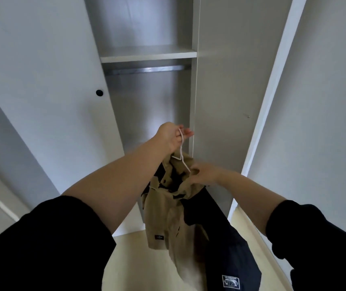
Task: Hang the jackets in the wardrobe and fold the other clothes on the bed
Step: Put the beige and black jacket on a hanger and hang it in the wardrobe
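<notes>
Jacket (167, 217), tan and buttoned, is hanging from a white hanger (181, 144) at centre frame, before the open wardrobe (146, 58). Left hand (173, 136) is gripping the hook, right hand (204, 175) clutching the collar; rail (146, 69) is lying well above.

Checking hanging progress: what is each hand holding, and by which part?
The left hand grips the thin white hanger by its hook; the right hand holds the tan fabric jacket at its collar, by the hanger's shoulder.

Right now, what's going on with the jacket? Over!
Left hand holds hanger. Right hand grips tan jacket, not yet on rail. Nothing in the way.
</notes>
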Motion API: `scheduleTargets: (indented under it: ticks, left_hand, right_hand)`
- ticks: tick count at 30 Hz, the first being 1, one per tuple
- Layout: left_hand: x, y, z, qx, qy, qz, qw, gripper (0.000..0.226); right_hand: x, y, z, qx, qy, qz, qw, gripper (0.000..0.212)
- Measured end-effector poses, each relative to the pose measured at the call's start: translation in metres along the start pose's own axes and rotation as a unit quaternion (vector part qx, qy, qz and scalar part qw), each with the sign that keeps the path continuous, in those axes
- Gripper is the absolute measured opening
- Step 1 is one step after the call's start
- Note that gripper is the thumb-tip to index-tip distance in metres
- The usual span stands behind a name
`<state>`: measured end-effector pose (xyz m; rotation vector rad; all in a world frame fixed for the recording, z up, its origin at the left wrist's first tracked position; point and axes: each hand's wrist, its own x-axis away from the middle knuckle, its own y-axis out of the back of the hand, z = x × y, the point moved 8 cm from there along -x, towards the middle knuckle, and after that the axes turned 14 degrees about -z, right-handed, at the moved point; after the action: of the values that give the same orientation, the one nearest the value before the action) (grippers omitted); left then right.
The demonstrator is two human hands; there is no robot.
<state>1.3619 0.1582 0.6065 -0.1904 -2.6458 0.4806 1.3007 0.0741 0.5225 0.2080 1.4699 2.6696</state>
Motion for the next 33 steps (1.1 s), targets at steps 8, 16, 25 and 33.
scheduleTargets:
  ticks: [8,16,25,33]
  left_hand:
    - [-0.059,0.025,-0.052,0.009,-0.032,0.077,0.996,0.021]
    - [-0.190,0.092,-0.130,-0.573,-0.320,-0.070,0.751,0.032]
    - [-0.278,0.140,-0.131,-0.948,-0.303,-0.027,0.092,0.039]
    - [-0.261,0.163,-0.116,-0.960,-0.272,0.000,0.064,0.019]
  right_hand:
    - [-0.093,-0.008,0.007,-0.057,-0.077,-0.175,0.980,0.026]
    - [-0.186,0.007,0.025,-0.179,-0.220,-0.250,0.925,0.014]
    - [-0.254,0.000,0.063,-0.132,-0.221,-0.245,0.935,0.022]
    - [-0.249,0.000,0.067,-0.189,-0.218,-0.256,0.922,0.018]
